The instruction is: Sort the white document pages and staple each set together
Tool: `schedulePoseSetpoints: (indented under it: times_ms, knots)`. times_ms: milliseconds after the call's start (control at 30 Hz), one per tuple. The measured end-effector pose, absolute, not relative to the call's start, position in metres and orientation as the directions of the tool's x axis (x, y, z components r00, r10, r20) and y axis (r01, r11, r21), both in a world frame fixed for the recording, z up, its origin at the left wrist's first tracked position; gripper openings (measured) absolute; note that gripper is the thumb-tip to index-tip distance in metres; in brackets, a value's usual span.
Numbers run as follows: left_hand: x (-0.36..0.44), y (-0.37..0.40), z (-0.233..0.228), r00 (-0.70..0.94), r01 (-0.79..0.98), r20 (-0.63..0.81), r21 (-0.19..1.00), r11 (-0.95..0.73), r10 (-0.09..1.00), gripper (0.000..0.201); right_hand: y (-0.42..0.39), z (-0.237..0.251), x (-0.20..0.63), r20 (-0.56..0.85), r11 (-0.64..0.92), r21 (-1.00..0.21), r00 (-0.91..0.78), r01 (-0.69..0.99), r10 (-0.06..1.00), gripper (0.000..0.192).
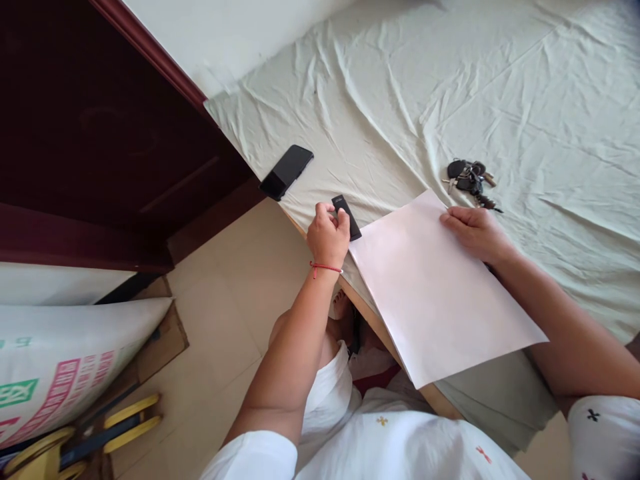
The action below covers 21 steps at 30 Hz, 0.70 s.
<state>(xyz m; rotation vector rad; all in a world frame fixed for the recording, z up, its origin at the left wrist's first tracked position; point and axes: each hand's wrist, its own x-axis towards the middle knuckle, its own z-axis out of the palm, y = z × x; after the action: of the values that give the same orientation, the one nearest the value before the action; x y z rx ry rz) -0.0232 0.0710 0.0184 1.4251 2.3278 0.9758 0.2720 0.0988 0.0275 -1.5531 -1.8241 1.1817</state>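
Mid-frame: left hand [327, 235] pinched on small black device [347, 216] at sheet's upper-left corner; right hand [475, 230] flat, fingers loose, pressing white paper [435, 293] at upper-right corner.

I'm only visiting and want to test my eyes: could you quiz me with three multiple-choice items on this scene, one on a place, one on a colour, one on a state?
1. Where do the keys lie?
A. on the floor
B. on the sheet beyond the paper
C. on the phone

2. What colour is the wrist string?
A. red
B. blue
C. green

3. How does the paper lie?
A. rolled up
B. crumpled
C. flat, overhanging the edge

Answers: 1 B, they rest just past the right hand. 2 A, it circles the left hand's wrist. 3 C, its near corner juts out.
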Motion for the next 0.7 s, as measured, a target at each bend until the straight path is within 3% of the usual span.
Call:
schedulePoseSetpoints:
  times_ms: [300, 500, 700]
  knots:
    - [-0.025, 0.073, 0.004, -0.433, 0.708, 0.156, 0.668, 0.228, 0.888, 0.019, 0.098, 0.028, 0.273, -0.232, -0.074, -0.832, -0.224, 0.549, 0.946, 0.051]
    - [-0.026, 0.071, -0.001, -0.396, 0.696, 0.152, 0.692, 0.189, 0.905, 0.022, 0.1, 0.023, 0.275, -0.179, -0.007, -0.835, -0.26, 0.55, 0.949, 0.051]
    - [-0.027, 0.068, -0.002, -0.484, 0.617, 0.154, 0.759, 0.211, 0.861, 0.016, 0.103, 0.02, 0.284, -0.231, -0.039, -0.886, -0.366, 0.462, 0.902, 0.057]
